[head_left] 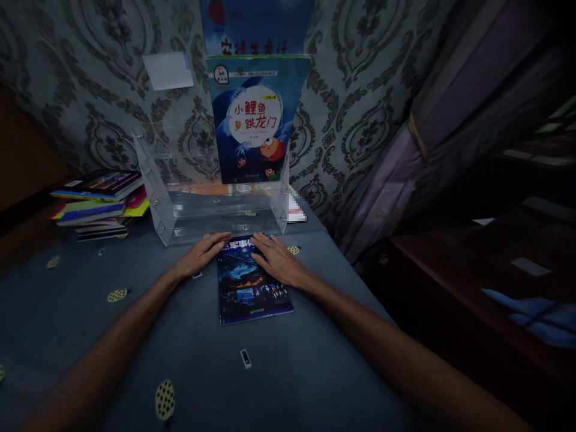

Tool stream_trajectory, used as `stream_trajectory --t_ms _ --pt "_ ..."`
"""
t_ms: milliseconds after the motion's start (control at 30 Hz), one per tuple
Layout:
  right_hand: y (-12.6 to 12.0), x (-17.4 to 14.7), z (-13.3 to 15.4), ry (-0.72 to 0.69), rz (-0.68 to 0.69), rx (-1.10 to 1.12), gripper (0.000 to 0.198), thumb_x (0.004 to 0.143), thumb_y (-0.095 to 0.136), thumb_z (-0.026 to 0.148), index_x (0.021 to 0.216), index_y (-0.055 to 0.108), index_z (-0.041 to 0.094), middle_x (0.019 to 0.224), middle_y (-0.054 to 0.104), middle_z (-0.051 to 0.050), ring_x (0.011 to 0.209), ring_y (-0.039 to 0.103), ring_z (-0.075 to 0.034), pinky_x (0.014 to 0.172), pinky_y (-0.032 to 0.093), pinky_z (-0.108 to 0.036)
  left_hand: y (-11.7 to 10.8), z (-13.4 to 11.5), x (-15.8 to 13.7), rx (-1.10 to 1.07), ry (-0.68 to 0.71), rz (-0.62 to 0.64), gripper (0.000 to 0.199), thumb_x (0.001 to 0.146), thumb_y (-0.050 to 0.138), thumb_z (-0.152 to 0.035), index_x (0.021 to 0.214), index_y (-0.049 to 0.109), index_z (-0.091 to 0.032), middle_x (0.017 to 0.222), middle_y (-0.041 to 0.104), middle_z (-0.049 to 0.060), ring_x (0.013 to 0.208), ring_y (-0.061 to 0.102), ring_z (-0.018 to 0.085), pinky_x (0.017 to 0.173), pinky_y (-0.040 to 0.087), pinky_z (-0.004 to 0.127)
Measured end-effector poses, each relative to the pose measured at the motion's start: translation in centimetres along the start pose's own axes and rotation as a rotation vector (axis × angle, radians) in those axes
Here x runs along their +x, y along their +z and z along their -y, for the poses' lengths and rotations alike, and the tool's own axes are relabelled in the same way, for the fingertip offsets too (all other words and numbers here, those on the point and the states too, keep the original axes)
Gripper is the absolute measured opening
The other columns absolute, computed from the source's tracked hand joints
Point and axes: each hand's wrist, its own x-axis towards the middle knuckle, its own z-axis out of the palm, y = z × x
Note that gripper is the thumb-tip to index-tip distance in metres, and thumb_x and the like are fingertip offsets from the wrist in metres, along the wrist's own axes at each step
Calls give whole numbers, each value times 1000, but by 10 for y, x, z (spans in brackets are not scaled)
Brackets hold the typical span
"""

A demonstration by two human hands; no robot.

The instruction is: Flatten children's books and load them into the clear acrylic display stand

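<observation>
A dark blue book (252, 300) with a night-scene cover lies flat on the blue-grey cloth. My left hand (204, 252) rests at its upper left edge, fingers stretched out and tips touching the corner. My right hand (276, 259) lies flat over its upper right part, fingers extended across the cover. Just beyond both hands stands a clear acrylic book rack (216, 207) with stepped sides. A blue picture book (252, 126) with an orange fish on its cover stands upright at the rack's right side. Behind it rises a taller dark blue book (261, 27), cut off by the frame's top.
On the left is a pile of books (101, 201). The patterned cloth (198, 372) covers the surface under my arms. Damask wallpaper (351, 78) with a white switch plate (168, 71) is behind. A tied curtain (396, 162) and a dark red table (450, 270) are at right.
</observation>
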Motion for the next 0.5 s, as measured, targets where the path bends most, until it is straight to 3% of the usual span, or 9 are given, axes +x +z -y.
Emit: stream_trajectory --t_ms 233,500 --pt "2 -12 -14 78 -69 30 47 101 40 36 144 47 18 152 45 -14 143 39 -26 119 26 -54 3 4 -1 197 118 38 52 100 38 -48 140 50 -18 146 53 10 132 52 26 113 39 44" --pt "0 -12 -9 113 -132 24 45 98 47 35 138 54 17 148 50 -15 137 47 -27 114 37 -49 23 19 -6 542 323 -82 41 103 34 -30 135 56 -16 142 56 11 132 52 22 113 40 45"
